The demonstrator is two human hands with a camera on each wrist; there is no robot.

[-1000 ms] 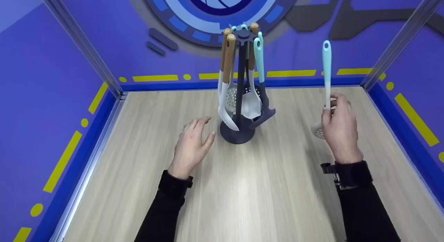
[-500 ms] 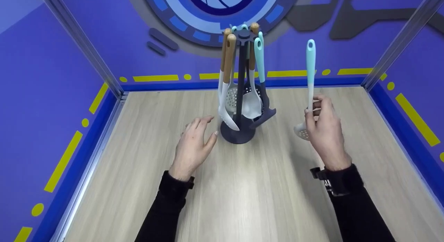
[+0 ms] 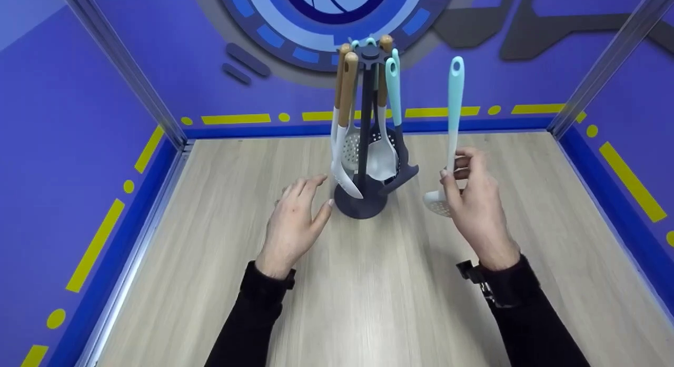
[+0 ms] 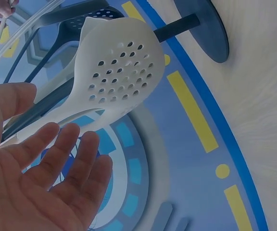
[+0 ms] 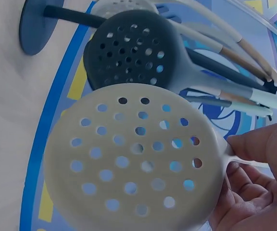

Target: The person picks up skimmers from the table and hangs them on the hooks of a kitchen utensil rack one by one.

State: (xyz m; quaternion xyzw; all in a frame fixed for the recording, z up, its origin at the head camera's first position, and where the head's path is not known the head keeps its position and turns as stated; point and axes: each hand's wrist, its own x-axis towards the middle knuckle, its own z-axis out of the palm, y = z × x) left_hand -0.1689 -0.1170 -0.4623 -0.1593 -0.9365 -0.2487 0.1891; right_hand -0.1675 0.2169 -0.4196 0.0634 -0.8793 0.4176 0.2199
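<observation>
My right hand [image 3: 476, 204] pinches the lower stem of a skimmer [image 3: 456, 96] with a mint handle. Its pale perforated head [image 5: 64, 192] fills much of the right wrist view. The skimmer is upright, right of a dark utensil stand [image 3: 371, 205] and apart from it. My left hand [image 3: 295, 219] is held just left of the stand's base, fingers extended and thumb apart, holding nothing. In the left wrist view a white perforated utensil [image 4: 88, 79] hangs beyond those fingers.
Around the stand hang several utensils: white ones with wooden handles [image 3: 347, 93], a white ladle [image 3: 382, 159], and a dark one with a mint handle [image 3: 394, 96]. The wood-grain table [image 3: 221, 251] is enclosed by blue panels [image 3: 174, 82] with metal posts.
My right hand has carried the skimmer leftward, closer to the stand. My left hand has shifted slightly to the right. The stand and its utensils stay in place.
</observation>
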